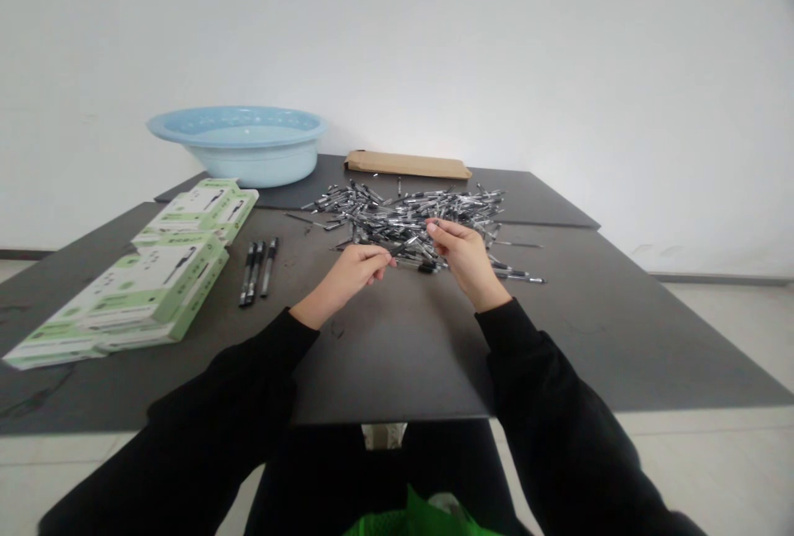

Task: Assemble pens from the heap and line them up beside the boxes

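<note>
My left hand point(360, 269) is closed in a pinch on a dark pen point(399, 251), whose end sticks out to the right past the thumb. To its right, my right hand point(464, 257) is closed too, thumb against forefinger; what it holds is too small to make out. Both hands are raised just in front of a loose pile of pen parts point(372, 220), clear and black with silvery tips. Several pieces lie scattered at the pile's edges. Left of my left hand, three capped black pens point(251, 273) lie side by side on the table.
Stacked white and green pen boxes point(155, 275) stand on the left of the dark table point(397, 362). A light blue basin point(260, 160) sits behind them. Behind the pile lies a flat brown cardboard piece point(406, 165), near the white wall.
</note>
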The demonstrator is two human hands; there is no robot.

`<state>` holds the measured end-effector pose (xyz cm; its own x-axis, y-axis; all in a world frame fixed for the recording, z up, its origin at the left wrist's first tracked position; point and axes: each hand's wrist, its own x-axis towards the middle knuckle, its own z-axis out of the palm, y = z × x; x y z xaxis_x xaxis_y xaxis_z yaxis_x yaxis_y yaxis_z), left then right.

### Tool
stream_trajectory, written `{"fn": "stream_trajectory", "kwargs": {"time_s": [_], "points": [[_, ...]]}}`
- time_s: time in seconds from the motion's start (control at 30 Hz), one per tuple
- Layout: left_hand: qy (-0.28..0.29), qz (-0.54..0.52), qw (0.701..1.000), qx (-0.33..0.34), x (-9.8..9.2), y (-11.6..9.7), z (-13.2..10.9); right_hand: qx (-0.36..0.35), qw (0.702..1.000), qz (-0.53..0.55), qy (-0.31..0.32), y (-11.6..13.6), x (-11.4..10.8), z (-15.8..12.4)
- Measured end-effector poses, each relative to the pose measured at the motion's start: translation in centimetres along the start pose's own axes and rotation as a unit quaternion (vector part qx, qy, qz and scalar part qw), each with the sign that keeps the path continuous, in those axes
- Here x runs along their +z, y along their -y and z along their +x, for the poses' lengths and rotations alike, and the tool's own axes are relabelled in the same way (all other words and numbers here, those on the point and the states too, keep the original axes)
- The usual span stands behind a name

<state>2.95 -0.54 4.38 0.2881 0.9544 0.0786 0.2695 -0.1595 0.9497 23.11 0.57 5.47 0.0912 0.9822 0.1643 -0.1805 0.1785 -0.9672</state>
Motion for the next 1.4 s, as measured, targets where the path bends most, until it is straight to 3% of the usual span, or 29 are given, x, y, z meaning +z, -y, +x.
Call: {"fn": "stream_trajectory", "kwargs": {"time_s": [0.6,0.9,1.4], "points": [[0.024,0.009,0.999,0.025,0.2,0.3,0.0,0.025,1.0,-0.005,0.017,-0.5,1.2,-0.8],[-0.016,0.085,0.992,0.086,0.4,0.4,-0.3,0.025,1.0,-0.003,0.017,-0.7,2.0,-1.2],[-0.076,0.091,0.988,0.098,1.1,-0.7,-1.2,0.012,0.997,0.024,0.07,-1.3,3.6,-1.8]]}}
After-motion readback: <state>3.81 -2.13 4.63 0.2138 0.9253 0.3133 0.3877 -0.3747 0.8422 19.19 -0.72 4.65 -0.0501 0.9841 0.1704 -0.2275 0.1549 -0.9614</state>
